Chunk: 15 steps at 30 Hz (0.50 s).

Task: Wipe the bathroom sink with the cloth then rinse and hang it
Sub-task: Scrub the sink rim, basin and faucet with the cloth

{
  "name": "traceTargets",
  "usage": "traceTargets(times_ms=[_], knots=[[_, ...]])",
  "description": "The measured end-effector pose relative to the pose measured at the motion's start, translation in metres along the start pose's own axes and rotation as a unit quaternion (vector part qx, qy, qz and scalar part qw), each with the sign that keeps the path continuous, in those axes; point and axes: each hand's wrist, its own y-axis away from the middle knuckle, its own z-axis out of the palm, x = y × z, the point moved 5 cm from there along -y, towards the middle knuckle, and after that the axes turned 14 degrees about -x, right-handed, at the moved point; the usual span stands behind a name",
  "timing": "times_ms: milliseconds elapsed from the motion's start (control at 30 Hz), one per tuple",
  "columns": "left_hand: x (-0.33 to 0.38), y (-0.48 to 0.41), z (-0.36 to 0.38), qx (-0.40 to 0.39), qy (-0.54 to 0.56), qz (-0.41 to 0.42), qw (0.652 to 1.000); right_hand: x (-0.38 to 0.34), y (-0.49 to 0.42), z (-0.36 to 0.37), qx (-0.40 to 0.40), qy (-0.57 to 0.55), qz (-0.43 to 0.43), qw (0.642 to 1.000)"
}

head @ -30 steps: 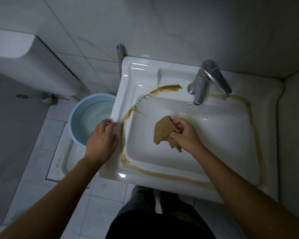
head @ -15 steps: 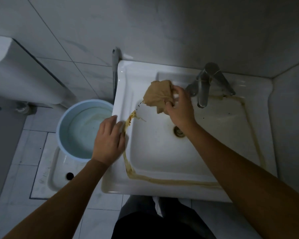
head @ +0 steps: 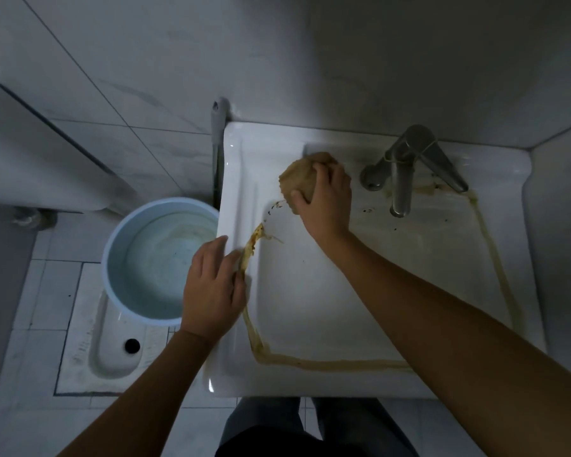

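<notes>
A white rectangular sink [head: 310, 311] fills the middle of the view, with a brown-yellow stain line [head: 337, 363] running around its basin edge. My right hand [head: 327, 202] presses a bunched tan cloth [head: 299, 178] onto the back left part of the rim, left of the metal tap [head: 406, 169]. My left hand [head: 211, 288] rests flat on the sink's left rim, fingers spread, touching the stain there. It holds nothing.
A light blue bucket [head: 159, 258] with water stands on the floor left of the sink, over a squat toilet pan [head: 112, 344]. A grey pipe [head: 217, 140] runs up the wall at the sink's back left corner. Tiled walls close in behind and on the right.
My right hand carried the cloth from the basin's middle up to the back left rim. The brown streak there is gone. My left hand slid onto the left rim.
</notes>
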Motion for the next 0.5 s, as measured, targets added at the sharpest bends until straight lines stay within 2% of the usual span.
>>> traceTargets(times_ms=[167, 300, 400, 500], knots=[[0.004, 0.0, -0.005, 0.001, 0.002, -0.004, 1.0, 0.014, -0.011, -0.013, 0.018, 0.03, -0.013, 0.999], [0.007, 0.0, -0.009, 0.0, 0.007, -0.008, 1.0, 0.056, 0.013, -0.029, 0.043, 0.001, 0.012, 0.999], [0.008, -0.001, -0.008, 0.0, 0.012, -0.006, 1.0, 0.065, 0.025, -0.029, 0.027, 0.01, -0.017, 0.999], [0.006, 0.0, -0.008, -0.001, 0.013, -0.009, 1.0, 0.055, 0.018, -0.024, 0.023, -0.009, 0.017, 1.0]])
